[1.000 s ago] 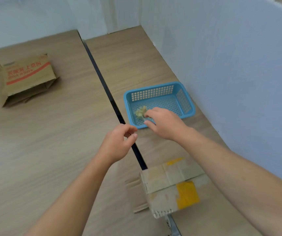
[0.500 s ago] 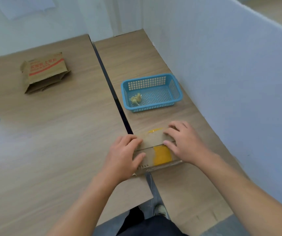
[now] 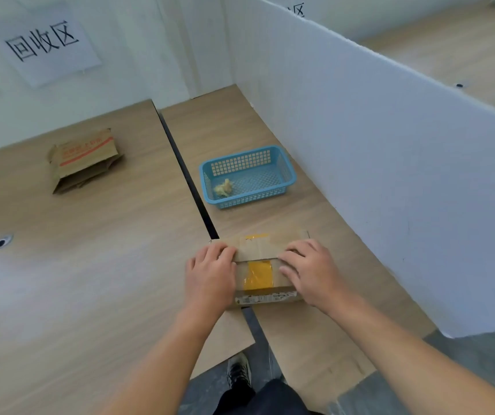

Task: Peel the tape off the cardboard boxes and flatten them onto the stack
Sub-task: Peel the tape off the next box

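With left hand (image 3: 210, 277) and right hand (image 3: 312, 274) clasped over opposite ends of the box (image 3: 258, 250), just nearer than the basket (image 3: 290, 172), steady it and lift the yellow tape (image 3: 259, 275) from a corner, pulling low and slowly. Drop the strip beside the tape wad (image 3: 223, 187) in the basket, then flatten onto the stack (image 3: 84, 160) well left of the basket, minding the desk gap (image 3: 186, 178) between
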